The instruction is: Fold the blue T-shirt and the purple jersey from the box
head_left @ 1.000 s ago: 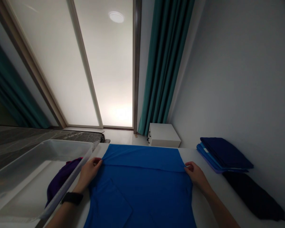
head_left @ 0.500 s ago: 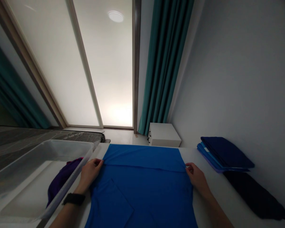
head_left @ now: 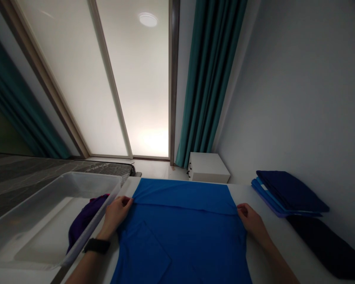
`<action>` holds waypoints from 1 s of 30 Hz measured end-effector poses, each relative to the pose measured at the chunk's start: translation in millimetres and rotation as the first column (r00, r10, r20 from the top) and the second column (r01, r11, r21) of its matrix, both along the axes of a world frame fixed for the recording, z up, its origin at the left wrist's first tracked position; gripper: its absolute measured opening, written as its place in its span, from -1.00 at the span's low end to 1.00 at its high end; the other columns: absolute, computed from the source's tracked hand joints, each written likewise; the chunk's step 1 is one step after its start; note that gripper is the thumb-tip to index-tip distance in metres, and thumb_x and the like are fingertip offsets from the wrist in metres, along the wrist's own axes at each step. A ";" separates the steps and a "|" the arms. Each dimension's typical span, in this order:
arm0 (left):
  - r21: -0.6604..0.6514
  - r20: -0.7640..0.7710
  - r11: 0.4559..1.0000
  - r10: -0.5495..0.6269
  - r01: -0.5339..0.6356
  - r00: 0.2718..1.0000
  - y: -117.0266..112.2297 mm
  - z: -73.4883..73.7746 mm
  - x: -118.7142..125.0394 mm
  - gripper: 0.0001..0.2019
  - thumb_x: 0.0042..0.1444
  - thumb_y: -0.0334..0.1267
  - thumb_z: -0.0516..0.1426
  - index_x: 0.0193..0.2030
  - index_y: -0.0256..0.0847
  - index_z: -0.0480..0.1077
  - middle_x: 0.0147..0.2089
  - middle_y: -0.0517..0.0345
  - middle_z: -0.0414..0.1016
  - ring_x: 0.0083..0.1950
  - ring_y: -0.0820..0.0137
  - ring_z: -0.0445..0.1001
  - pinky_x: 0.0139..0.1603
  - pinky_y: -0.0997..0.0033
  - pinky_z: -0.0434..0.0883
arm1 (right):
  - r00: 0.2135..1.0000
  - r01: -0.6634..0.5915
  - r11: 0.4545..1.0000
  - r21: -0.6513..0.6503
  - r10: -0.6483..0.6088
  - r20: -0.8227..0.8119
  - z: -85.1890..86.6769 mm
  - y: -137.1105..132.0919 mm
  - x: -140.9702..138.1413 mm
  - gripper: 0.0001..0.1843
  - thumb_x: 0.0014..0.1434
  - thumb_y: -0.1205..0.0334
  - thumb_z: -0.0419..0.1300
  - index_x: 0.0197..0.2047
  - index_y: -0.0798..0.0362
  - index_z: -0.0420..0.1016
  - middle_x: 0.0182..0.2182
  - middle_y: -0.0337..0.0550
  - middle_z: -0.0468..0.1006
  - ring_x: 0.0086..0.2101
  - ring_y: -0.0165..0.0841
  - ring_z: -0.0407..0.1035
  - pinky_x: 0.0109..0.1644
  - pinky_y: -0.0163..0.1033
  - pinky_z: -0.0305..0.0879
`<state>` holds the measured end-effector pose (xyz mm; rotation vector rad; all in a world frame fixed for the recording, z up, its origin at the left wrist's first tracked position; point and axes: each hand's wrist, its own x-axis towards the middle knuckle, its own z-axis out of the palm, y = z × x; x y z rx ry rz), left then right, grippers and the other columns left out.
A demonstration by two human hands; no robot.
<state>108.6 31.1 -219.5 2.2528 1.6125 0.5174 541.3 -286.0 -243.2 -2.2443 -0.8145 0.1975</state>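
Note:
A blue shirt (head_left: 180, 240) lies spread over the white table (head_left: 272, 248), its far part turned back in a straight band with a crease across it. At the left end of that crease, my left hand (head_left: 118, 213) pinches the shirt's edge between thumb and fingers; a dark band sits on the wrist. My right hand (head_left: 251, 220) pinches the opposite edge at the right end of the crease. A pocket-like outline or folded flap shows on the shirt's near left part. The shirt's near end runs out of view.
A clear plastic bin (head_left: 91, 179) with a purple garment (head_left: 84, 221) in it stands on the left. Folded clothes (head_left: 290, 191) are stacked at the right by the wall, beside a black garment (head_left: 328, 244). Beyond the table stands a white cabinet (head_left: 208, 165).
The whole view has shifted slightly, so things appear a little farther right. Both hands keep their hold on the shirt's edges, and the shirt lies much as before.

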 end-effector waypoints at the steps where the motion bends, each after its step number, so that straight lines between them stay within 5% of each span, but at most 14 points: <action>1: 0.002 0.001 1.000 -0.008 0.008 1.000 0.5 -1.0 -1.1 -0.62 0.10 0.04 0.01 -0.31 -0.20 0.51 -0.22 -0.02 0.60 -0.18 0.16 0.56 -0.26 0.36 0.33 | 1.000 -0.001 1.000 -0.006 0.001 0.006 -0.6 0.4 -0.3 -0.75 -0.02 0.00 0.03 -0.33 -0.08 0.39 -0.48 -0.21 0.55 -0.41 -0.22 0.47 -0.31 -0.18 0.29; 6: 0.017 0.007 1.000 -0.024 0.023 1.000 2.1 -2.7 -2.2 -0.62 0.07 0.05 0.01 -0.33 -0.19 0.50 -0.24 -0.01 0.58 -0.20 0.17 0.55 -0.27 0.36 0.32 | 0.999 -0.007 1.000 0.001 0.007 0.048 -2.6 4.1 -2.1 -0.72 -0.05 0.01 0.06 -0.28 -0.07 0.39 -0.49 -0.24 0.48 -0.41 -0.21 0.43 -0.31 -0.16 0.25; 14: -0.048 0.119 0.997 0.059 -0.053 0.991 1.1 4.8 -1.4 -0.60 0.04 0.08 0.02 -0.32 -0.18 0.51 -0.35 0.06 0.57 -0.32 0.20 0.52 -0.34 0.37 0.31 | 0.987 0.021 0.993 0.115 -0.002 -0.160 1.3 -3.4 2.6 -0.71 -0.01 0.00 0.05 -0.25 -0.04 0.34 -0.46 -0.19 0.54 -0.41 -0.24 0.48 -0.35 -0.21 0.33; 22: -0.099 0.068 0.995 -0.021 0.028 0.997 -0.7 4.5 -8.9 -0.65 0.00 0.03 0.06 -0.41 -0.19 0.51 -0.32 0.04 0.59 -0.29 0.21 0.54 -0.29 0.39 0.34 | 0.987 -0.020 1.000 0.018 0.022 -0.157 -11.4 -14.1 5.4 -0.80 -0.07 0.06 0.10 -0.37 -0.05 0.38 -0.50 -0.19 0.55 -0.42 -0.25 0.46 -0.31 -0.21 0.31; 30: -0.158 0.135 0.987 0.041 -0.020 0.990 -0.3 3.6 -10.9 -0.61 0.04 0.05 0.02 -0.32 -0.22 0.51 -0.39 0.09 0.57 -0.33 0.23 0.54 -0.34 0.40 0.35 | 0.978 -0.095 0.995 0.016 0.096 -0.184 2.6 -19.1 3.5 -0.74 -0.03 -0.01 0.09 -0.38 -0.03 0.43 -0.41 -0.12 0.60 -0.33 -0.21 0.50 -0.21 -0.19 0.36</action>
